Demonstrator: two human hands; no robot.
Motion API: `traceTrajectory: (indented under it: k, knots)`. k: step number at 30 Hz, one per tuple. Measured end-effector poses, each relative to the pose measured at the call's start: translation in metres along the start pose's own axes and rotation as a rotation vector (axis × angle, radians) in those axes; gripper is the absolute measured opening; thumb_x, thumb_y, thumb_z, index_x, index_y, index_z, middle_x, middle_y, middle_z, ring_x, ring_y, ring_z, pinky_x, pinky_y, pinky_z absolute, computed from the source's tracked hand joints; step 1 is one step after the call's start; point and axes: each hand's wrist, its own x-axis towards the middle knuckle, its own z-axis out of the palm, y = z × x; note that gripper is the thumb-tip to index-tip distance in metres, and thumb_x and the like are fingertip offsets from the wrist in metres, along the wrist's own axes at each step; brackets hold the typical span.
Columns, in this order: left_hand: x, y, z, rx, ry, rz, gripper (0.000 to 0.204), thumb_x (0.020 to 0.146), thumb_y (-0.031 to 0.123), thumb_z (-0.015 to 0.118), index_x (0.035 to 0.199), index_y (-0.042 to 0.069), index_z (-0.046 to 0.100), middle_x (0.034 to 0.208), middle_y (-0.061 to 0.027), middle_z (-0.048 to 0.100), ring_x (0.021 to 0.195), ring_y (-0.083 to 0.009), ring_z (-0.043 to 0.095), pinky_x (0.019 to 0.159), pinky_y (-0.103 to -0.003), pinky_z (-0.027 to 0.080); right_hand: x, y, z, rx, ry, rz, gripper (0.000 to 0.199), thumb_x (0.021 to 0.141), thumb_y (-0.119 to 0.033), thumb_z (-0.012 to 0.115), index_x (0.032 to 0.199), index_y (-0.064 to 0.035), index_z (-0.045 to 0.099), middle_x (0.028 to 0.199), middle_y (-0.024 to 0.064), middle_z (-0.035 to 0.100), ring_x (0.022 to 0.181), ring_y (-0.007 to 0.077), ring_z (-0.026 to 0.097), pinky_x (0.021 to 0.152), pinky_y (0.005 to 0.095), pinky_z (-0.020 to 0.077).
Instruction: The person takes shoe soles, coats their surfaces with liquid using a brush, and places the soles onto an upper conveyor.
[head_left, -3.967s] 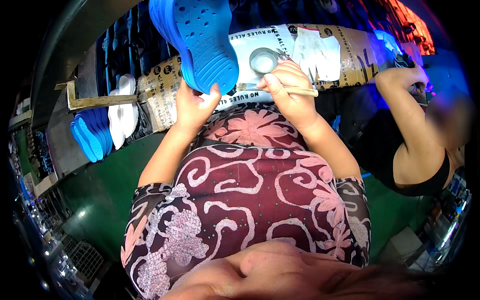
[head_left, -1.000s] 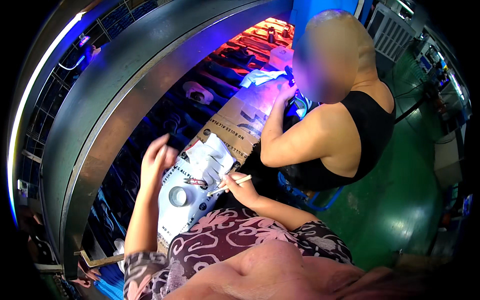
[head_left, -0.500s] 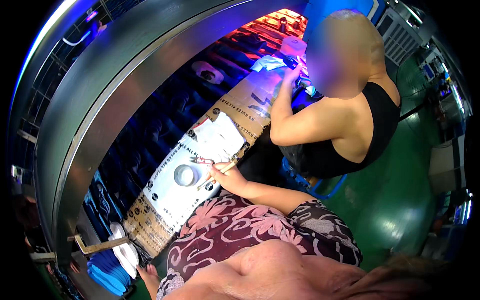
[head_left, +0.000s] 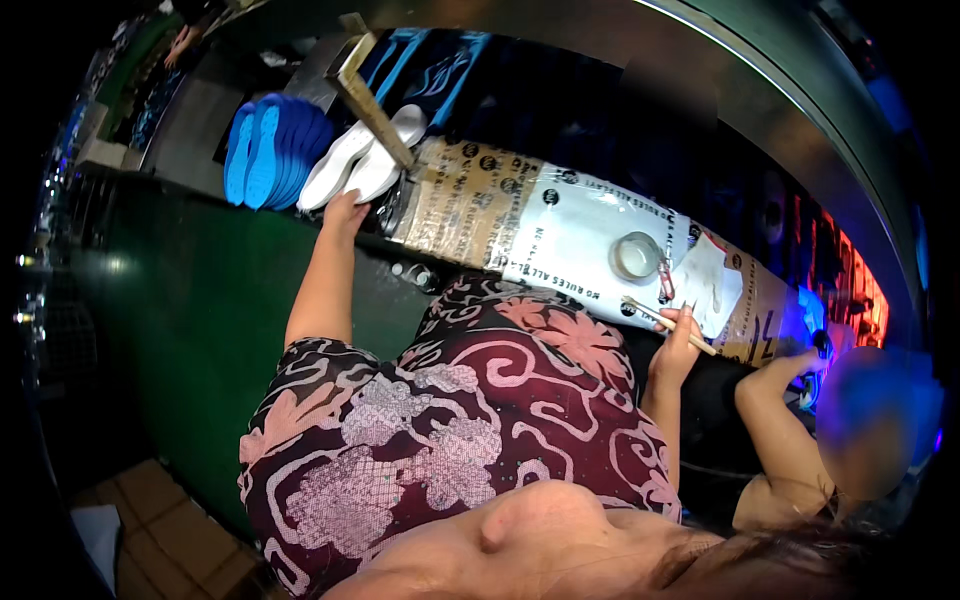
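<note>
At the far left of the bench, my left hand (head_left: 345,212) has its fingers closed on the near end of a white shoe sole (head_left: 376,172). A second white sole (head_left: 335,165) lies right beside it. Several blue soles (head_left: 272,150) stand stacked to their left. My right hand (head_left: 680,338) grips a thin brush (head_left: 655,317) with a pale wooden handle, its tip pointing left over the bench edge. Beyond that hand sits a round clear cup (head_left: 634,257). A small red-and-metal tool (head_left: 665,282) lies close to the cup, beside a white glove (head_left: 708,282).
Taped cardboard (head_left: 462,205) and a white plastic sheet (head_left: 560,235) cover the bench. A wooden bar (head_left: 372,110) stands by the white soles. Dark shoe parts lie along the conveyor behind. At right, a co-worker's arm (head_left: 785,415) reaches toward the bench.
The view has swung left. My left hand has gone from just below the white soles to contact with one. The brush stays in my right hand.
</note>
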Motion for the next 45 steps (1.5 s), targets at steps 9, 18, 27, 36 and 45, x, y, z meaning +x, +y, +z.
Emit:
traceTrajectory:
  k: [9,18,27,36,45]
  knots:
    - [-0.057,0.012,-0.05,0.038,-0.142,0.137,0.027,0.084,0.015,0.055,0.106,0.0,0.05,0.095,-0.0097,0.057,0.082,-0.0182,0.054,0.069,-0.031,0.045,0.021,0.039,-0.005,-0.048,-0.04,0.031,0.037,0.091,-0.026,0.045,0.075,0.004,0.06,0.071,0.0085,0.059,0.061,0.0113,0.05,0.062,0.0238,0.0389]
    - [0.009,0.033,-0.078,0.019,0.123,0.185,0.038,0.087,0.024,0.051,0.12,0.007,0.046,0.116,-0.0086,0.053,0.104,-0.0246,0.05,0.087,-0.043,0.039,0.021,0.031,-0.013,-0.007,-0.03,0.099,0.03,0.091,-0.022,0.047,0.082,0.0034,0.058,0.074,0.0087,0.059,0.062,0.0119,0.05,0.063,0.0237,0.0399]
    - [-0.066,0.041,-0.16,0.151,-0.251,0.156,0.048,0.089,0.022,0.051,0.126,-0.005,0.036,0.125,-0.0136,0.045,0.115,-0.0242,0.044,0.098,-0.038,0.034,0.061,0.033,-0.033,-0.032,0.004,-0.065,0.029,0.091,-0.023,0.049,0.081,0.001,0.062,0.075,0.0064,0.064,0.062,0.0113,0.054,0.061,0.023,0.0432]
    - [-0.15,-0.03,-0.007,-0.048,-0.478,-0.1,0.046,0.081,0.012,0.06,0.12,-0.004,0.043,0.12,-0.0112,0.051,0.111,-0.0221,0.049,0.1,-0.035,0.034,0.095,0.063,-0.014,-0.41,-0.192,-0.313,0.022,0.081,-0.021,0.06,0.075,-0.0012,0.065,0.068,0.0087,0.06,0.063,0.0154,0.056,0.061,0.0265,0.0428]
    - [-0.204,-0.046,0.081,0.384,-0.53,-0.365,0.036,0.077,0.012,0.057,0.111,0.004,0.05,0.098,-0.0044,0.058,0.083,-0.0148,0.054,0.068,-0.03,0.043,0.102,0.066,0.001,-0.601,-0.164,-0.566,0.018,0.075,-0.019,0.063,0.066,-0.0041,0.063,0.062,0.0103,0.059,0.06,0.028,0.057,0.057,0.0354,0.0431]
